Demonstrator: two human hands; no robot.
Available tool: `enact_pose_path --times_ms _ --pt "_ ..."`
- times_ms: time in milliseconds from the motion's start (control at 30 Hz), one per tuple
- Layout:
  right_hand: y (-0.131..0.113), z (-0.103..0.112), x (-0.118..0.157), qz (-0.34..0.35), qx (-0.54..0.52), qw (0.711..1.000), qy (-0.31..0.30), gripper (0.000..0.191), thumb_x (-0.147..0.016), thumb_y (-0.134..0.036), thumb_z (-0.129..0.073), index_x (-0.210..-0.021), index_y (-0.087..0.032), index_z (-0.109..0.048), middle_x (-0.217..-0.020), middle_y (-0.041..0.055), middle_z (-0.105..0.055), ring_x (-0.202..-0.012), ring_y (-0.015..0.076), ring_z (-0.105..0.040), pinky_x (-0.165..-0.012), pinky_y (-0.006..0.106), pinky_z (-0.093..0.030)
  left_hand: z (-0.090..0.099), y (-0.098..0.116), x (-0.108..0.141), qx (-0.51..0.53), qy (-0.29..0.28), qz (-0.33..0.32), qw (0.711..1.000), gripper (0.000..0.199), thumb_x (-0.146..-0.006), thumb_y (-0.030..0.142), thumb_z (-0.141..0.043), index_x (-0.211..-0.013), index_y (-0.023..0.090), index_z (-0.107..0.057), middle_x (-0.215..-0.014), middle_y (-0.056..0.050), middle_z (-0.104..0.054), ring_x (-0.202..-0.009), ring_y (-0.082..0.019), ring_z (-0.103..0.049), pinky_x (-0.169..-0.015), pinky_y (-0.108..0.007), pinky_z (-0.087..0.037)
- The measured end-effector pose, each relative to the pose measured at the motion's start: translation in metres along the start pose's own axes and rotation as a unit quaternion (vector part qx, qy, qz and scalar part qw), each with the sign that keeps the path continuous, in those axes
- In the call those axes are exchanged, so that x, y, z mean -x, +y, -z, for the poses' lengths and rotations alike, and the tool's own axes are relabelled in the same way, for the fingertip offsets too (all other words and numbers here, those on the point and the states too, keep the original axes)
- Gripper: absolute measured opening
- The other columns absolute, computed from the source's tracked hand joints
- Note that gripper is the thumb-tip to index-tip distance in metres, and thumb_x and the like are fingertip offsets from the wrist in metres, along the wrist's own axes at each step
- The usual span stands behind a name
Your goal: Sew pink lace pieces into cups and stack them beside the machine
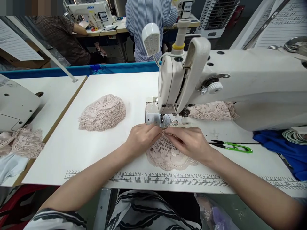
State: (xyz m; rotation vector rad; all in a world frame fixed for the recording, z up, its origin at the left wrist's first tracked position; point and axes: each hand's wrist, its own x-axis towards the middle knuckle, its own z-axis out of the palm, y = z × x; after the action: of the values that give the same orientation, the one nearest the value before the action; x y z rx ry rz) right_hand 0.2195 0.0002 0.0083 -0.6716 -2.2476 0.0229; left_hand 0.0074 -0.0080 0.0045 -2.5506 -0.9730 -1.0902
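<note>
A beige lace piece (169,156) with a scalloped edge lies in front of the sewing machine (172,73), its gathered top close to the presser foot. My left hand (144,135) pinches that top edge from the left. From the right, my right hand (190,140) grips the same edge, fingertips nearly meeting the left ones. Fingers of both hands are closed, and the exact pinch points are partly hidden. A stack of similar lace pieces (103,113) sits to the left on the white table (72,150). More lace (213,111) lies behind the needle area, under the machine arm.
Green-handled thread snips (232,147) lie right of my right hand. Blue fabric (280,150) is bunched at the right edge. A printed ruler (148,178) runs along the table front. Another machine (16,103) and lace (27,142) stand left. Two people sit beyond.
</note>
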Motion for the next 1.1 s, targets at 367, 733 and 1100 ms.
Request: enact_pose_path --times_ms 367,733,1100 --pt "0.002 0.014 -0.006 0.208 0.126 0.97 0.032 0.017 -0.089 -0.004 -0.063 -0.087 -0.02 -0.069 -0.064 -0.0042 -0.069 -0.053 0.0088 -0.059 -0.047 0.022 -0.048 0.002 0.003 0.002 0.035 0.006 -0.008 0.999 0.018 -0.1 0.017 -0.052 -0.116 0.015 -0.06 -0.072 0.003 -0.071 -0.053 -0.008 -0.059 -0.051 -0.022 -0.046" --pt "0.005 -0.001 -0.007 -0.158 -0.122 0.971 -0.132 0.013 -0.095 -0.021 -0.059 -0.09 -0.019 -0.071 -0.063 -0.0045 -0.069 -0.05 0.0087 -0.06 -0.05 0.022 -0.045 0.011 0.008 -0.012 0.195 -0.246 0.295 0.903 0.01 -0.089 0.026 -0.07 -0.08 0.022 -0.071 -0.061 0.005 -0.065 -0.05 -0.011 -0.054 -0.047 -0.022 -0.037" --pt "0.012 -0.018 -0.008 -0.252 0.003 0.949 -0.187 0.021 -0.097 -0.033 -0.057 -0.103 -0.023 -0.075 -0.087 0.0033 -0.075 -0.059 0.0154 -0.062 -0.051 0.026 -0.038 0.006 0.024 0.0 -0.16 -0.105 -0.008 0.981 0.014 -0.094 0.01 -0.057 -0.1 0.017 -0.068 -0.104 -0.005 -0.074 -0.094 -0.021 -0.065 -0.094 -0.042 -0.043"
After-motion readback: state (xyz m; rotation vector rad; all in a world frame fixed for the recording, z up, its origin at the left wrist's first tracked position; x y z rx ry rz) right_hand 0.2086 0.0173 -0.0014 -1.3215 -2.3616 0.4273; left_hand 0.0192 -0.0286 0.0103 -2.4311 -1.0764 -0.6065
